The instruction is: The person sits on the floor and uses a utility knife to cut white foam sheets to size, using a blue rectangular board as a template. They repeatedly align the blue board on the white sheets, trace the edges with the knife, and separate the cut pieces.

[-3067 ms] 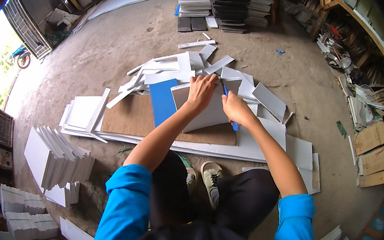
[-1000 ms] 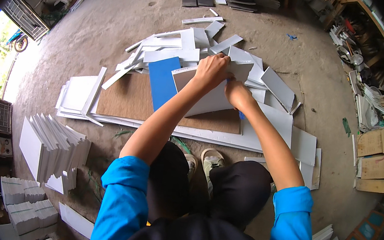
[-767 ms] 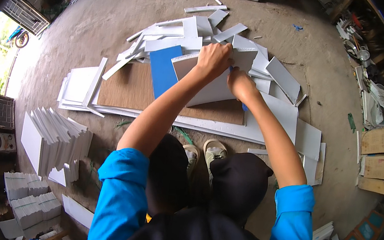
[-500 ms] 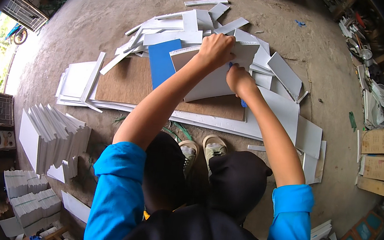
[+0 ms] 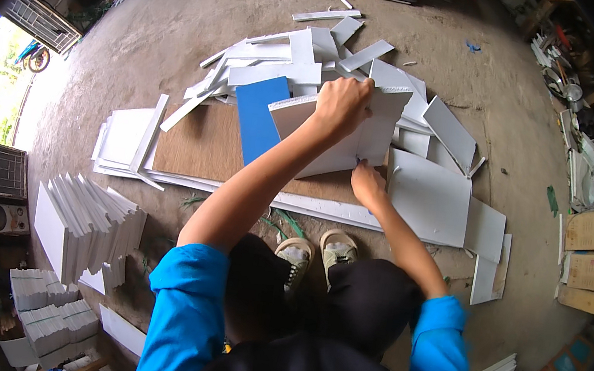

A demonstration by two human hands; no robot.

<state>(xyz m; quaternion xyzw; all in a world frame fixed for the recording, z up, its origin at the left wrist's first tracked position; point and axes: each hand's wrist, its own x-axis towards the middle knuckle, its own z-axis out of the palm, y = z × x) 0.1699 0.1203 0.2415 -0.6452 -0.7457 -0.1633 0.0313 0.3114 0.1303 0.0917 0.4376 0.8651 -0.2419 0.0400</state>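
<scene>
My left hand (image 5: 345, 107) is closed on the top edge of a white foam board (image 5: 333, 153), holding it tilted up over a brown wooden board (image 5: 203, 142). Against the lower part of its face, my right hand (image 5: 369, 185) grips a slim blue utility knife (image 5: 358, 161), mostly hidden in the fist. A faint vertical line runs down the foam board above the knife. Beside the foam board, to the left, a blue rectangular sheet (image 5: 258, 111) lies on the wooden board. More white sheets (image 5: 427, 200) lie flat beneath and to the right.
White offcut strips (image 5: 275, 55) are heaped beyond the wooden board. Stacks of cut white pieces (image 5: 87, 224) stand at the left, with bundled ones (image 5: 61, 323) nearer me. Cardboard boxes (image 5: 589, 248) line the right side. My shoes (image 5: 339, 249) are close to the near edge of the sheets.
My right hand has moved down the foam board's face toward me, with the knife. My left hand keeps its hold on the top edge. The whole view has shifted slightly.
</scene>
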